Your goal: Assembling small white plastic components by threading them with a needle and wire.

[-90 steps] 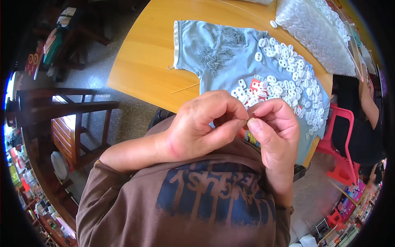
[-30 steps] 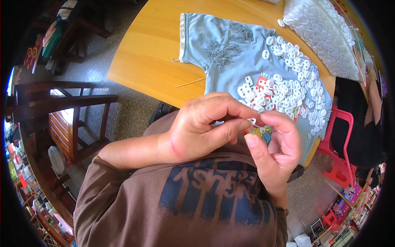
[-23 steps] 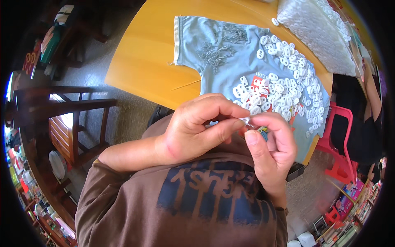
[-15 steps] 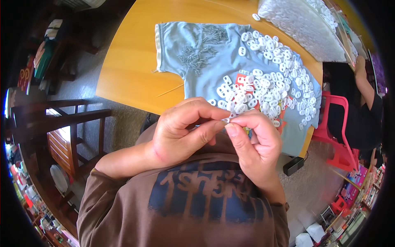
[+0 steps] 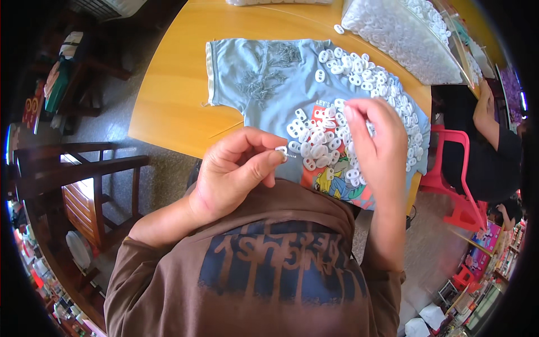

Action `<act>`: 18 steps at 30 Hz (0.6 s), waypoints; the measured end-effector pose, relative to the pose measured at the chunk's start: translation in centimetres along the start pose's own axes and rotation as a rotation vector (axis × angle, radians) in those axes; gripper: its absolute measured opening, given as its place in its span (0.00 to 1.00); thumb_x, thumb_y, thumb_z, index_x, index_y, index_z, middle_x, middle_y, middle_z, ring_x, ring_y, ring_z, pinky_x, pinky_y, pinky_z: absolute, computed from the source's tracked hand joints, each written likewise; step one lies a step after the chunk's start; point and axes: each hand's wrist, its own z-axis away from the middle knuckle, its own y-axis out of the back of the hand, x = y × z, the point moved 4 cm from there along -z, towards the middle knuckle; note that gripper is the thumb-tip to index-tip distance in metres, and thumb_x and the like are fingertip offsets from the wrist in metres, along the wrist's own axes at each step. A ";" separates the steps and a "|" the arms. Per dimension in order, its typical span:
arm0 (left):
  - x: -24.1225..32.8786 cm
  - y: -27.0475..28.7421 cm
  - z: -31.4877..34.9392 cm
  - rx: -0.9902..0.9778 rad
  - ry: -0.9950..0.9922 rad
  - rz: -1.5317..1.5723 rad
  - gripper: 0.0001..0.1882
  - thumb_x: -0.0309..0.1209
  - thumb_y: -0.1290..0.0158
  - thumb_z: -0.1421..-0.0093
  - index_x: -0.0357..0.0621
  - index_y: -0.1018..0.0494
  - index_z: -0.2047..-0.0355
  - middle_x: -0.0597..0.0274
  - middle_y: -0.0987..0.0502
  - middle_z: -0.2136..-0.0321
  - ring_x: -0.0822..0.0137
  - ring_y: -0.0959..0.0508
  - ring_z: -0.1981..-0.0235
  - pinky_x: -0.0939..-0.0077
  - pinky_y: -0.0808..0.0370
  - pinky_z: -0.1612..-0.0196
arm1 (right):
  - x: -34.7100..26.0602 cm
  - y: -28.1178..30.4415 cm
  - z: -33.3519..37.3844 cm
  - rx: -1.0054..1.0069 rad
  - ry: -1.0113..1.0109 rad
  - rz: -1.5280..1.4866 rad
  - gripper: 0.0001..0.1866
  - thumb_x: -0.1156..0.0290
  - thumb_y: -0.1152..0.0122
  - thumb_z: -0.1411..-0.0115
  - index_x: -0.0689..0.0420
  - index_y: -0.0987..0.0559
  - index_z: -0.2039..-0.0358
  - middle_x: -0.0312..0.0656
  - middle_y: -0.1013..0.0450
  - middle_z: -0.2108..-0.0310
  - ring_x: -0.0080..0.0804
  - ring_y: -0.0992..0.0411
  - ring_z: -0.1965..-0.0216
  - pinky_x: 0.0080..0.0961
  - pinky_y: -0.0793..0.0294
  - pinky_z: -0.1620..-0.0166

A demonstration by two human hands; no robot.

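Note:
Between the thumb and index finger of my left hand [image 5: 236, 171] is a small white oval plastic piece [image 5: 282, 151]. A thin ribbed shank, like a small screw, sticks out of it to the right. My right hand [image 5: 379, 132] is raised over the pile of white oval pieces [image 5: 317, 149], its fingers loosely bent, with nothing visible between thumb and fingers. Most of these pieces show two holes. They lie on a light blue T-shirt [image 5: 264, 115] spread over the table. Two heaps of thin grey metal screws [image 5: 258, 87] sit on the shirt's far left part.
The yellow table [image 5: 168, 95] curves around the shirt, and a thin stick [image 5: 226, 129] lies near its edge. A clear bag [image 5: 393, 42] full of white pieces stands at the far right. Beyond the right side are a red plastic chair [image 5: 466, 157] and another person [image 5: 477, 143]. Wooden chairs [image 5: 84, 174] stand at left.
My hands were together at the white piece. The right hand has let go and moved up and right over the pile; the left keeps the piece, slightly further left.

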 end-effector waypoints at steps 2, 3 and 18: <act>0.1 0.0 -0.1 0.001 -0.018 0.029 0.08 0.23 0.50 0.43 0.39 0.29 0.62 0.70 0.28 0.75 0.83 0.30 0.79 0.91 0.33 0.76 | 1.7 -0.1 -1.3 -0.053 0.087 0.354 0.06 0.75 0.44 0.49 0.64 0.26 0.71 0.43 0.31 0.73 0.35 0.31 0.68 0.26 0.34 0.63; 0.2 0.1 0.0 0.002 -0.014 0.026 0.08 0.23 0.50 0.43 0.39 0.29 0.62 0.69 0.28 0.75 0.83 0.31 0.79 0.91 0.33 0.76 | 2.2 -0.1 -1.5 -0.056 0.093 0.357 0.06 0.75 0.44 0.49 0.64 0.26 0.71 0.43 0.31 0.73 0.35 0.31 0.68 0.26 0.34 0.63; 0.6 0.6 0.0 0.001 0.025 0.039 0.09 0.22 0.52 0.44 0.38 0.30 0.62 0.64 0.27 0.73 0.81 0.32 0.81 0.89 0.34 0.75 | 3.1 -1.5 -2.1 -0.277 -0.108 0.218 0.08 0.79 0.43 0.54 0.63 0.27 0.70 0.42 0.32 0.73 0.30 0.32 0.69 0.24 0.33 0.65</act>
